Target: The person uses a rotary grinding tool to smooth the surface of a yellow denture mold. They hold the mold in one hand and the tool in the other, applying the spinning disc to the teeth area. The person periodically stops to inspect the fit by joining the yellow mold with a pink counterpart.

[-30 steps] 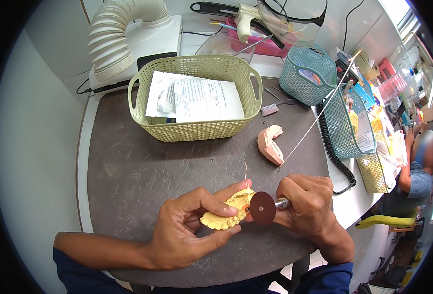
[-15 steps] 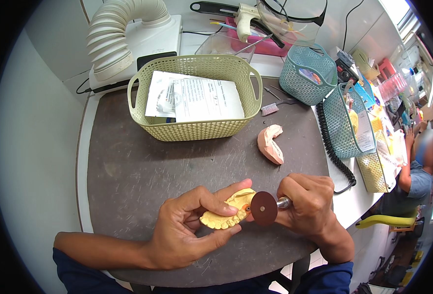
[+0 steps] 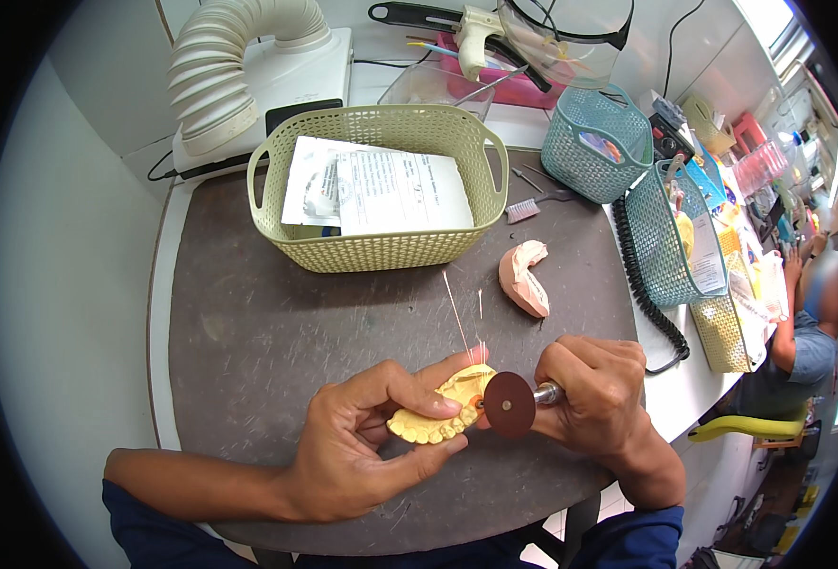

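My left hand (image 3: 362,431) grips a yellow dental model (image 3: 427,427) between thumb and fingers, its row of teeth toward me. In my right hand (image 3: 597,389) is a rotary handpiece (image 3: 549,393), its silver nose pointing left with a round dark-red cutting disc (image 3: 511,391) on the end. The disc's left edge meets a small metal piece set in an orange ring (image 3: 478,403) at the model's right end; the disc partly hides this spot. Thin bright streaks like sparks (image 3: 455,313) fly up and away from there. A pinkish half-arch model (image 3: 523,278) lies beyond my right hand.
A green basket (image 3: 381,254) with papers and packets stands at the back. Teal baskets (image 3: 597,142), a small brush (image 3: 523,211) and a coiled black cord (image 3: 642,284) are to the right. A ribbed white hose (image 3: 212,90) rises back left. Another person (image 3: 822,313) sits far right.
Bright spark-like streaks have appeared above the model where the disc meets the metal piece. Both hands stay almost in place.
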Motion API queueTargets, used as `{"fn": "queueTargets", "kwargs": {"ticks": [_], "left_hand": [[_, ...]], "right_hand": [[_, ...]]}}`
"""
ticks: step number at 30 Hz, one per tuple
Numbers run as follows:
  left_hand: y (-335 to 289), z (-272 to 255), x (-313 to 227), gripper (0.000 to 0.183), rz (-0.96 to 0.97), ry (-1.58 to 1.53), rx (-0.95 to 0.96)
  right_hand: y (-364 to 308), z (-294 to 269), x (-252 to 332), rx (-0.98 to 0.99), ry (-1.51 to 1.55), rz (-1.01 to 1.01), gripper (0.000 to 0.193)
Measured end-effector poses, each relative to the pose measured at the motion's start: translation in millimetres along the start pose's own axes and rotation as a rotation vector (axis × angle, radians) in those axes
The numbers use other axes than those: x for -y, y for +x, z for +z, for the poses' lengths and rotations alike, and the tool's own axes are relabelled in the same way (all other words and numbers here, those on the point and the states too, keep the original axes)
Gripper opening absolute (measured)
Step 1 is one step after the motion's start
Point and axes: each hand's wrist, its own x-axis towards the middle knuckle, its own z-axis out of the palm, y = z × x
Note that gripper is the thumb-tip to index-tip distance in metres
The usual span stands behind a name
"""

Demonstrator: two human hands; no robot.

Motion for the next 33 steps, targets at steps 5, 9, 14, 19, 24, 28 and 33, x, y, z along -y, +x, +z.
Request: {"fn": "queueTargets", "kwargs": {"ticks": [5, 9, 14, 19, 24, 28, 33], "left_hand": [[-0.3, 1.1, -0.5, 0.03, -0.024, -0.054, -0.025], [0.6, 0.9, 0.8, 0.03, -0.001, -0.046, -0.019], [-0.3, 1.9, 3.4, 0.026, 0.028, -0.069, -0.043], [0.1, 2.6, 4.5, 0.025, 0.039, -0.082, -0.055], [0.2, 2.4, 1.3, 0.027, 0.004, -0.083, -0.039], [0.7, -0.6, 1.8, 0.031, 0.007, -0.027, 0.002], [0.1, -0.2, 0.8, 0.031, 0.002, -0.029, 0.004]], "right_hand": [[-0.4, 0.1, 0.2, -0.001, 0.005, 0.009, 0.049], [-0.7, 0.9, -0.8, -0.011, 0.005, 0.002, 0.049], [-1.1, 0.3, -1.1, 0.0, 0.013, 0.002, 0.049], [-0.3, -0.4, -0.4, -0.003, 0.023, 0.002, 0.049], [-1.3, 0.7, -0.9, -0.018, 0.006, -0.001, 0.049], [-1.5, 0.6, -0.8, -0.02, -0.002, -0.002, 0.049], [-1.5, 0.5, -1.3, -0.02, 0.003, -0.007, 0.05]]}}
